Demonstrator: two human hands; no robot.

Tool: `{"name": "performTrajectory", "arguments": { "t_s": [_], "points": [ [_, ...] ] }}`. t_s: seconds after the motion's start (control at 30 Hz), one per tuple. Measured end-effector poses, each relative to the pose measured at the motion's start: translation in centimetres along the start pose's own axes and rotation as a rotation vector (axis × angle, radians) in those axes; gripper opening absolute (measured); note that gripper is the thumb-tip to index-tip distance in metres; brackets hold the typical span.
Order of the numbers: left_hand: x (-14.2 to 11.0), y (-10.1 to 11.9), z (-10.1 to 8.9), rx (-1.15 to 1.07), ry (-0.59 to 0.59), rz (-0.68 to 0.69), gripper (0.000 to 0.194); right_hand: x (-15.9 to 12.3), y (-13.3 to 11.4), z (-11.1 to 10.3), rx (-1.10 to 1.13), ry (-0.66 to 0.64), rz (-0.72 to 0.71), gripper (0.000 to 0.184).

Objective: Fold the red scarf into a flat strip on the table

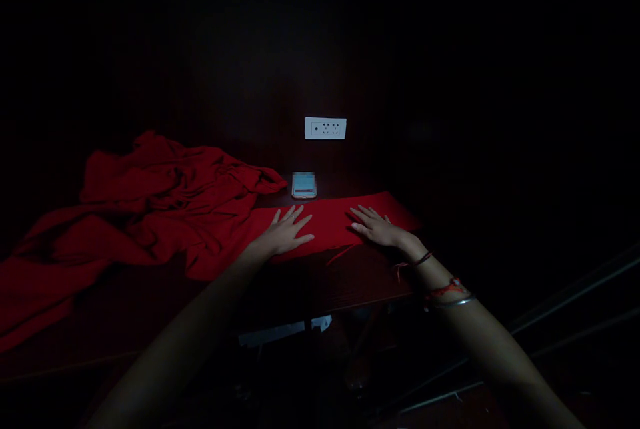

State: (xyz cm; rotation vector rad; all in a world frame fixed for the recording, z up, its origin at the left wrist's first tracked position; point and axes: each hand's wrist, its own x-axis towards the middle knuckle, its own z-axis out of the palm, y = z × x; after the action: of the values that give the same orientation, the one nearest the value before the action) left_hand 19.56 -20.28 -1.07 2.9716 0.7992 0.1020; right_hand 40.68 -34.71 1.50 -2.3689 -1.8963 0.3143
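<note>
Red fabric point(330, 219) being pressed flat behind the table's point(355, 286) front edge by splayed left hand point(283, 236) and right hand point(379, 228), nothing being grasped, loose folds point(160, 202) lying bunched toward the left, smartphone point(304, 184) lying near the back edge

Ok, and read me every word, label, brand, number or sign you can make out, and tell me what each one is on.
No text can be read.
Phone: the lit screen shows a red strip low down, but any writing is too small and blurred to read.
Wall socket plate: dark holes show; no lettering can be made out.
Red cloth: no print or label shows.
</note>
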Motion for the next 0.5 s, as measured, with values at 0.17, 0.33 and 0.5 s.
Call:
{"name": "performTrajectory", "arguments": {
  "t_s": [0.17, 0.33, 0.5],
  "points": [
    [-0.3, 1.9, -0.2, -0.060, -0.004, 0.244, 0.059, -0.9, 0.6, 0.8, -0.049, -0.072, 0.023, 0.062],
    [-0.5, 2.4, -0.2, -0.093, -0.161, 0.277, 0.057, -1.3, 1.4, 0.7, -0.031, 0.080, 0.041, 0.059],
    [-0.6, 3.0, -0.3, -0.091, -0.046, 0.311, 0.048, -1.6, 2.7, 1.4, -0.041, 0.048, 0.092, 0.057]
  ]
}}
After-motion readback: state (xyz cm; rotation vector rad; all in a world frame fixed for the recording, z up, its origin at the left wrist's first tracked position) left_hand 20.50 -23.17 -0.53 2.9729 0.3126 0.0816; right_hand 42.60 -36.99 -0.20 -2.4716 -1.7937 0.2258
